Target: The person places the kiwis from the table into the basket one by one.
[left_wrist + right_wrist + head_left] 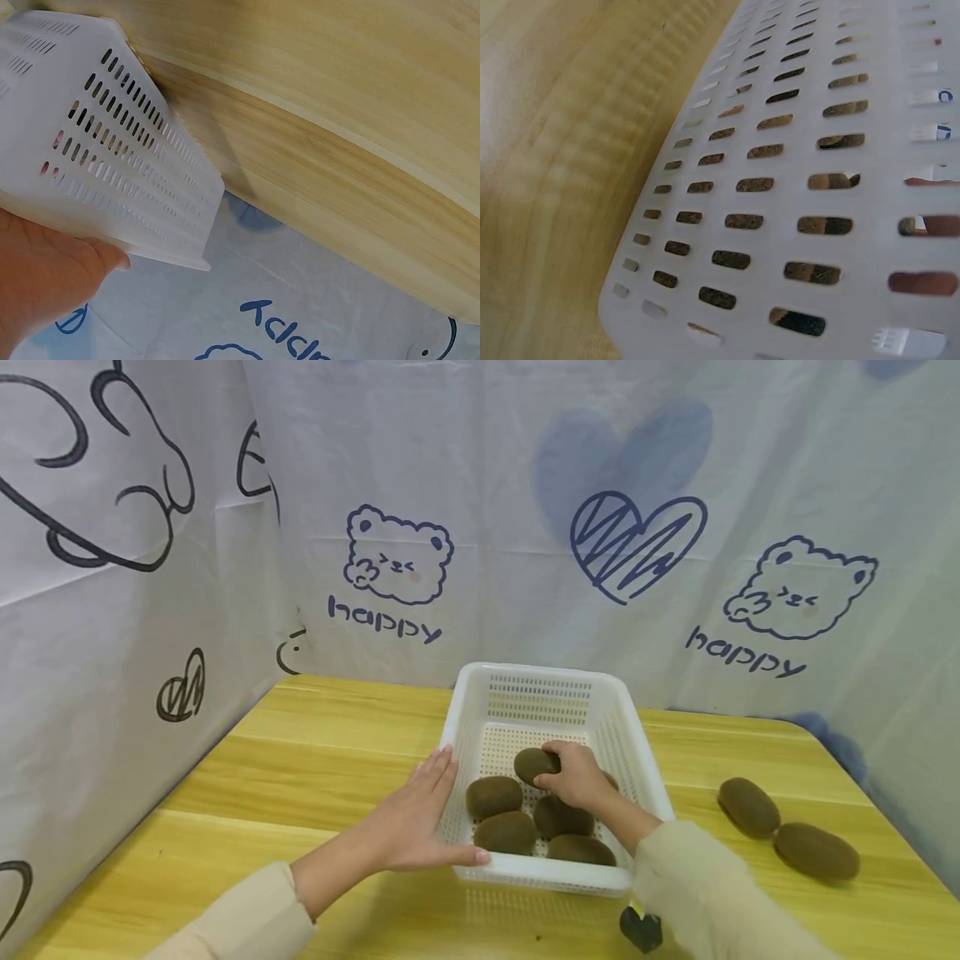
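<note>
A white plastic basket point(648, 752) with slotted walls stands on the table with several brown, fuzzy kiwis in its near half. Inside it, my right hand point(577, 774) grips a kiwi point(534, 765) between thumb and fingers, over the others. Below that hand lies a kiwi point(562, 815), and another is partly hidden behind the hand. My left hand point(420, 818) rests on the basket's near left corner, fingers straight along the left rim and thumb on the front rim. In the left wrist view this hand point(52, 274) lies at the rim. Dark kiwis show through the slots in the right wrist view.
Two more kiwis, one farther back point(748, 807) and one nearer point(817, 851), lie on the wood-grain table point(300, 777) right of the basket. A printed white cloth point(517, 602) hangs behind and to the left. A small dark heart-shaped item point(641, 931) sits near the right sleeve.
</note>
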A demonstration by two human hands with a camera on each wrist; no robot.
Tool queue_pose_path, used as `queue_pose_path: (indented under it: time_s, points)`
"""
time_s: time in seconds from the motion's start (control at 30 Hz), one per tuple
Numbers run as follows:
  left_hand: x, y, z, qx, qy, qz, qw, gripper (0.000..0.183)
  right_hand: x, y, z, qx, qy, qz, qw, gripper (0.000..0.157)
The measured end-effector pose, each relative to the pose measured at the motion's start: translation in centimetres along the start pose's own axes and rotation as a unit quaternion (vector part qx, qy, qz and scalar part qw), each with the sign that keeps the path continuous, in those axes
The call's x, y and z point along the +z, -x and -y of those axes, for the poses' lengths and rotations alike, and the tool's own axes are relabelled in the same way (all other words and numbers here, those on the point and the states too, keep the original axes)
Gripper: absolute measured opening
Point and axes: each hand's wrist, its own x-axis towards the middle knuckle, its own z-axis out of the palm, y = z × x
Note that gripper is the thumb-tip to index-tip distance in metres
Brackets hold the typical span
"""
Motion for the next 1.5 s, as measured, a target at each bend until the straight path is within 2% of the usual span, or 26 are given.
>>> queue_pose_path:
  time_s: [0.3, 0.5, 0.67, 0.9, 1.1, 1.3, 1.5]
  points:
    - [0.0, 0.0, 0.1, -0.001, -0.001, -0.004, 1.0, 0.117, 0.1, -0.2, 0.2, 0.011, 0.011, 0.038, 0.999, 0.046]
    - [0.0, 0.1, 0.1, -0.002, 0.004, -0.001, 1.0, 0.116, -0.1, -0.1, 0.1, -0.01, 0.006, 0.022, 1.0, 0.04]
    - [0.0, 0.1, 0.0, -0.008, 0.006, 0.003, 0.9999, 0.116, -0.8, 0.1, -0.2, -0.031, -0.001, 0.0, 1.0, 0.038]
    - [-0.1, 0.1, 0.0, -0.006, 0.003, 0.003, 1.0, 0.115, -2.2, 0.8, -0.5, -0.063, -0.018, -0.053, 0.996, 0.036]
    - [-0.1, 0.1, 0.0, -0.005, 0.0, 0.004, 1.0, 0.115, -3.2, 1.9, -0.6, -0.089, -0.055, -0.102, 0.989, 0.035]
    - [0.0, 0.1, 0.1, -0.004, -0.001, 0.004, 1.0, 0.116, -3.8, 3.1, -1.1, -0.111, -0.068, -0.16, 0.978, 0.035]
    - [0.0, 0.1, 0.1, -0.004, -0.003, 0.002, 1.0, 0.116, -4.6, 4.6, -1.7, -0.108, -0.074, -0.181, 0.975, 0.038]
